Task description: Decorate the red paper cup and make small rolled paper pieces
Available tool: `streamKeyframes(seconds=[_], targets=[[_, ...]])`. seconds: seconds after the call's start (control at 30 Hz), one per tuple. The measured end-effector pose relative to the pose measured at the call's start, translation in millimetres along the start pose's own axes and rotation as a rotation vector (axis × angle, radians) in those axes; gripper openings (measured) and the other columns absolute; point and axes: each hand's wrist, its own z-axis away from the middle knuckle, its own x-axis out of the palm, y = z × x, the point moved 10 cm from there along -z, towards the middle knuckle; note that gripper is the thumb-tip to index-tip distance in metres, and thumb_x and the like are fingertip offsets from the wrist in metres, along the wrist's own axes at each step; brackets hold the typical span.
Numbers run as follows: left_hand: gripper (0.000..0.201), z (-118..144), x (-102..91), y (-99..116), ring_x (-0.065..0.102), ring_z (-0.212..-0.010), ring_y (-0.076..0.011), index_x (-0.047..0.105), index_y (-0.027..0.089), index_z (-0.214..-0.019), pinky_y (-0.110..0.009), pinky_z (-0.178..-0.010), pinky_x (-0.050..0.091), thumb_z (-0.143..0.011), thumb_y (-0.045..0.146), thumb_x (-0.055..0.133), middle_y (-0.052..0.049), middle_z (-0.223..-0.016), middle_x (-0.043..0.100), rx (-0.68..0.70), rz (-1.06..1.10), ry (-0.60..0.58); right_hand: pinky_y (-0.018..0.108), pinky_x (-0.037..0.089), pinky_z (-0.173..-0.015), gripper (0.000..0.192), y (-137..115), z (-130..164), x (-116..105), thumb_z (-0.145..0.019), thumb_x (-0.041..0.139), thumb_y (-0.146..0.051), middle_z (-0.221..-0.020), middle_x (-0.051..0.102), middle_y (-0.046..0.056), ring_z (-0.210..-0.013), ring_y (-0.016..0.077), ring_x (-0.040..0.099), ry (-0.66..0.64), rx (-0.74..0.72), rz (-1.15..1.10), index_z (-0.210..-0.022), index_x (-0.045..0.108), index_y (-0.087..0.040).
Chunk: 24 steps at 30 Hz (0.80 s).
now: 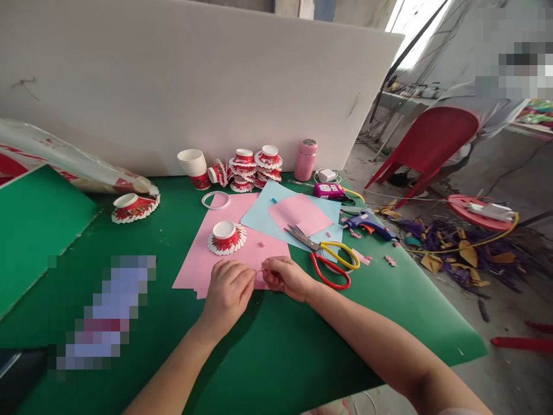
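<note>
Tabletop: matt green sheet, smooth, faintly sheened.
Pink sheet: matt paper, flat, uncreased.
Blue sheet: pale matt paper.
Cut cup: thin coated paper, white inside, red print, fringed rim.
Scissors: bright metal blades, glossy red and yellow plastic handles.
Bottle: smooth pink body, satin finish.
Chair: glossy red moulded plastic.

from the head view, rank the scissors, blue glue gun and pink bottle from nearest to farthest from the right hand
1. Red-and-yellow-handled scissors, just right of the right hand.
2. Blue glue gun, farther right and back.
3. Pink cylindrical bottle, at the table's far edge by the white board.
</note>
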Motion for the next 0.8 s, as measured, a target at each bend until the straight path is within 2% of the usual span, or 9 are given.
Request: streamKeyframes(seconds=[0.13,0.23,0.3,0.37,0.47,0.57,0.7,0.8], targets=[[0.013,2,3.3,-16,0.057,-0.068,-0.017,0.057,0.018,-0.077,-0.032,-0.067,0.046,-0.081,0.009,0.049,-0.003,-0.069,0.062,-0.094,0.092,0.036,0.021,0.019,-0.044,0.029,-13,1,-8,-0.065,0.062,-0.04,-0.049,0.041,-0.006,-0.043,0.0043,0.029,0.045,-0.107,0.093,-0.058,0.048,-0.016],[0.012,6,11.0,-27,0.058,-0.067,-0.0164,0.057,0.019,-0.075,-0.03,-0.064,0.048,-0.08,0.011,0.049,-0.003,-0.069,0.062,-0.191,0.2,0.03,0.022,0.027,-0.049,0.025,-43,8,-21,-0.066,0.064,-0.039,-0.058,0.047,-0.004,-0.051,0.0072,0.039,0.102,-0.291,0.272,-0.066,0.053,-0.016],[0.012,8,17.0,-31,0.058,-0.066,-0.016,0.056,0.019,-0.073,-0.029,-0.064,0.048,-0.08,0.012,0.048,-0.002,-0.069,0.061,-0.25,0.27,0.012,0.023,0.031,-0.055,0.023,-69,19,-39,-0.067,0.062,-0.038,-0.065,0.05,-0.003,-0.06,0.0092,0.044,0.191,-0.452,0.38,-0.071,0.055,-0.016],[0.012,10,21.7,-32,0.058,-0.067,-0.016,0.054,0.02,-0.073,-0.029,-0.064,0.049,-0.079,0.013,0.047,-0.003,-0.07,0.061,-0.287,0.312,-0.009,0.023,0.033,-0.057,0.022,-89,32,-69,-0.069,0.058,-0.039,-0.067,0.05,-0.003,-0.062,0.0097,0.044,0.362,-0.545,0.415,-0.074,0.055,-0.017],[0.011,11,23.8,-32,0.057,-0.065,-0.0157,0.051,0.02,-0.07,-0.029,-0.064,0.048,-0.078,0.014,0.046,-0.002,-0.067,0.058,-0.313,0.337,-0.021,0.024,0.033,-0.056,0.026,-105,45,-115,-0.066,0.055,-0.042,-0.066,0.05,-0.003,-0.059,0.0102,0.043,0.621,-0.546,0.523,-0.076,0.054,-0.018],[0.012,11,25.5,-36,0.054,-0.06,-0.0145,0.048,0.021,-0.067,-0.027,-0.06,0.047,-0.077,0.016,0.045,0.0,-0.062,0.054,-0.354,0.371,-0.034,0.025,0.035,-0.057,0.026,-112,44,-146,-0.063,0.054,-0.039,-0.066,0.05,-0.002,-0.059,0.011,0.044,0.706,-0.52,0.562,-0.078,0.054,-0.017],[0.011,14,30.0,-44,0.053,-0.058,-0.0135,0.048,0.021,-0.065,-0.024,-0.056,0.046,-0.076,0.019,0.045,0.0,-0.062,0.055,-0.438,0.424,-0.064,0.026,0.036,-0.057,0.025,-121,38,-166,-0.066,0.052,-0.034,-0.067,0.05,-0.001,-0.06,0.0117,0.045,0.769,-0.472,0.642,-0.082,0.054,-0.015],[0.01,17,31.6,-51,0.054,-0.058,-0.0136,0.05,0.02,-0.066,-0.024,-0.055,0.046,-0.076,0.023,0.047,0.0,-0.062,0.056,-0.496,0.454,-0.061,0.025,0.035,-0.055,0.02,-126,39,-167,-0.067,0.051,-0.028,-0.067,0.051,-0.001,-0.059,0.0117,0.046,0.778,-0.427,0.731,-0.082,0.055,-0.015]])
